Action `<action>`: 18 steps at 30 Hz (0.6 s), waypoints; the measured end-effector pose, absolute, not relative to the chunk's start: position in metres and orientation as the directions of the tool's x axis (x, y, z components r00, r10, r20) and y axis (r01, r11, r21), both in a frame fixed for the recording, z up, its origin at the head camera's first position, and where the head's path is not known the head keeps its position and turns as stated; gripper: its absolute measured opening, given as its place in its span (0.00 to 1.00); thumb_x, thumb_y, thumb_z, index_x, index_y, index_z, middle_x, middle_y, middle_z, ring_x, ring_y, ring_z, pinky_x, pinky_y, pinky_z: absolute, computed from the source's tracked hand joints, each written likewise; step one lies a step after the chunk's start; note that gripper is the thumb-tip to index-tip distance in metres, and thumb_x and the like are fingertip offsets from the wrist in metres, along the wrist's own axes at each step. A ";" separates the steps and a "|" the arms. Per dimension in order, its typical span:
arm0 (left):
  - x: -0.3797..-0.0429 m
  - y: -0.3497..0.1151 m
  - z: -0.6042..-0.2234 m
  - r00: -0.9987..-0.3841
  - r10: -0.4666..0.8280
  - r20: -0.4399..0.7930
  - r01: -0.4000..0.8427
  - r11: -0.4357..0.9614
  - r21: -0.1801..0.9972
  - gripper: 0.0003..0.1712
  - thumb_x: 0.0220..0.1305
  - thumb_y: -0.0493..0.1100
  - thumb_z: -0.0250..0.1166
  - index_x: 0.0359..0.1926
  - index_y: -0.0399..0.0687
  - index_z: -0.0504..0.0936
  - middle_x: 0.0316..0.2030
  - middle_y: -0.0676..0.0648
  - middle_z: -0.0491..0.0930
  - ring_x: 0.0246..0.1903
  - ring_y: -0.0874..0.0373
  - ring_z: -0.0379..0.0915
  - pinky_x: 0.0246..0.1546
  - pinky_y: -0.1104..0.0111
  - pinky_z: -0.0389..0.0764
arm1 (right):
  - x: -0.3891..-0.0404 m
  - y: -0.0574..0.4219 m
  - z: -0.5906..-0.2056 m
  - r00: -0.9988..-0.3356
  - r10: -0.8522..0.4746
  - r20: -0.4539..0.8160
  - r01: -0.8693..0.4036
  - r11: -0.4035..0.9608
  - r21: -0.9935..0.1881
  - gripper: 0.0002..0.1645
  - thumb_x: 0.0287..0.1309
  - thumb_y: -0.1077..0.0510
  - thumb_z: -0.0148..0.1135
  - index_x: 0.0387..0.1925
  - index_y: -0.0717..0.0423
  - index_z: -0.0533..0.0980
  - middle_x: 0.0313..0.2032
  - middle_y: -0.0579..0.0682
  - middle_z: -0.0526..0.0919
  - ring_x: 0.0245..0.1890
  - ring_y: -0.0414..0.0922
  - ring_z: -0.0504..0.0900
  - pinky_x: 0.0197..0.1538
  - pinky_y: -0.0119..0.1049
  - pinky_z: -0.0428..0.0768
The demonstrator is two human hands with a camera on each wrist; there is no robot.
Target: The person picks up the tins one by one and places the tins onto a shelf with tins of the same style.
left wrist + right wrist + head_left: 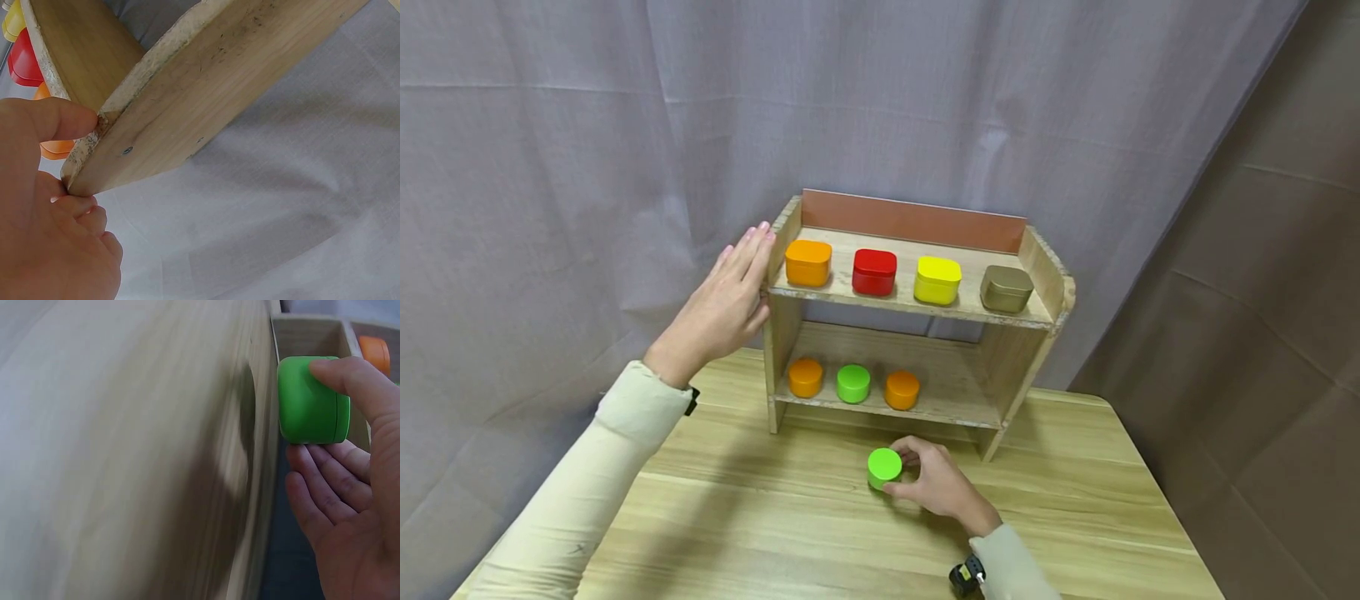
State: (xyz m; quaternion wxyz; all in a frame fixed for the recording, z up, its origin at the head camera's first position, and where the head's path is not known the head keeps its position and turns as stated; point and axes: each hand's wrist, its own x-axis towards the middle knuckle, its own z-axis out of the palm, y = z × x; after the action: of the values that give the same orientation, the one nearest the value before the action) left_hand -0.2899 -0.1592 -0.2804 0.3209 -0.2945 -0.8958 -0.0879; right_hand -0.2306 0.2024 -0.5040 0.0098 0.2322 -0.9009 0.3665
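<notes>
Against the left side of a small two-tier wooden shelf rests my left hand, its fingers extended and its thumb at the panel's front edge. The left wrist view shows the thumb touching that edge beside the side panel. Below the shelf's front, my right hand pinches a round-topped green container between thumb and fingers. In the right wrist view, the thumb lies on the green container while the other fingers spread underneath.
Along the lower tier stand an orange container, a green one and another orange one. The upper tier bears rounded-square containers: orange, red, yellow, olive. A grey curtain hangs behind the wooden table.
</notes>
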 end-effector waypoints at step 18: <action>-0.290 -0.159 -0.280 -0.633 0.471 0.614 0.579 0.815 -0.028 0.50 0.61 0.40 0.56 0.77 0.43 0.36 0.78 0.41 0.37 0.77 0.45 0.38 0.76 0.48 0.48 | -0.212 0.274 -0.475 -0.931 -0.301 0.204 -0.361 0.691 -0.627 0.30 0.43 0.43 0.76 0.49 0.41 0.76 0.45 0.37 0.82 0.46 0.40 0.81 0.53 0.45 0.82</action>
State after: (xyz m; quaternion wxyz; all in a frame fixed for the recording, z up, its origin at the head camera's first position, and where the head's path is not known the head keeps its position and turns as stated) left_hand -0.2896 -0.1587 -0.2798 0.3133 -0.2919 -0.8996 -0.0860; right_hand -0.2124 0.2736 -0.4750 0.0426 0.1801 -0.9185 0.3494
